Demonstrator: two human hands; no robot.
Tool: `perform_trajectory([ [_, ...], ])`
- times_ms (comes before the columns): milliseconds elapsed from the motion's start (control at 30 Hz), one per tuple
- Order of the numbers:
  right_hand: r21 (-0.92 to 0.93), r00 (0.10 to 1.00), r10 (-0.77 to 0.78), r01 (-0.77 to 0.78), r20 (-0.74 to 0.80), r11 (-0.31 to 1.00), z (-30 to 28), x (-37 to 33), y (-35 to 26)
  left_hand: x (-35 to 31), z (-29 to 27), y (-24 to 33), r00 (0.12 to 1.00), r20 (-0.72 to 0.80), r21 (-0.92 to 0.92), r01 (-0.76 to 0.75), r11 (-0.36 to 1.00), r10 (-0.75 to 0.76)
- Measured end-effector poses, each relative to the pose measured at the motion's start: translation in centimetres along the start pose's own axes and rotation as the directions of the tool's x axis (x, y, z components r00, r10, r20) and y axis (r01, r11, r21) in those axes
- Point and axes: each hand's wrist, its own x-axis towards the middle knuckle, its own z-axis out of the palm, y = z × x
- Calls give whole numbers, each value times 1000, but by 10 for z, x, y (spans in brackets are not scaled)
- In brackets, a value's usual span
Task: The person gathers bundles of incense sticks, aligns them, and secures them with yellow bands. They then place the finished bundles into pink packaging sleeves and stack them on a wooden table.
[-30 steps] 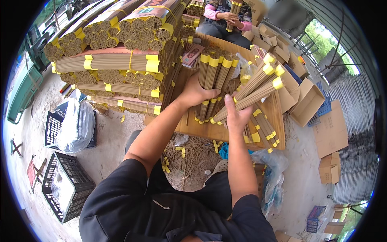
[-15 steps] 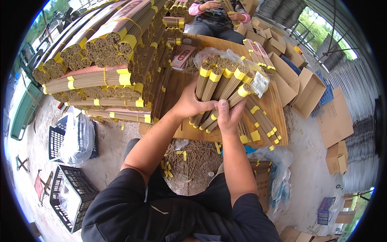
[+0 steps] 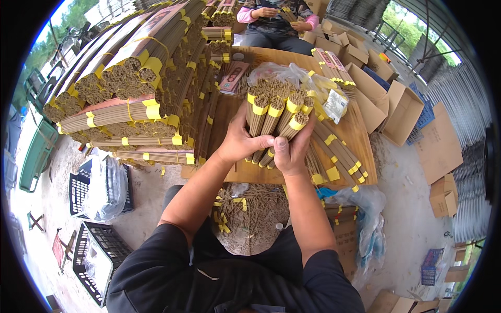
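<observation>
Several bundles of brown incense sticks point(image 3: 272, 116), banded with yellow paper, stand tilted as one cluster between my hands above the wooden table. My left hand point(image 3: 240, 140) wraps the cluster's left side and my right hand point(image 3: 293, 152) its right side, thumbs almost touching in front. Most of the fingers are hidden behind the bundles. Loose banded bundles point(image 3: 339, 151) lie on the table to the right of my right hand. Behind the cluster is crumpled clear plastic point(image 3: 276, 72), with a small white packet point(image 3: 335, 106) beside it.
A tall stack of incense bundles point(image 3: 125, 109) rises on the left of the wooden table point(image 3: 362, 122). Across it sits another person point(image 3: 276, 23) holding sticks. Cardboard boxes point(image 3: 402, 115) stand on the right, black crates point(image 3: 94, 261) on the floor at left. Stick scraps point(image 3: 250, 214) lie below the table edge.
My hands have drawn the bundles closer together, so the cluster looks narrower and more upright. The whole cluster has shifted slightly left in view.
</observation>
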Motion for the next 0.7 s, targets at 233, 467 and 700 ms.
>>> perform_trajectory([
  [233,22,998,54,-54,-42,998,5,2,2,2,-9,-11,975,110,-54,199,979,-192],
  [467,-116,1000,-3,3,-2,993,3,7,5,0,-8,-20,999,6,27,40,999,-41],
  [700,14,1000,-16,16,3,1000,4,5,22,3,-7,-11,996,53,40,76,996,-78],
])
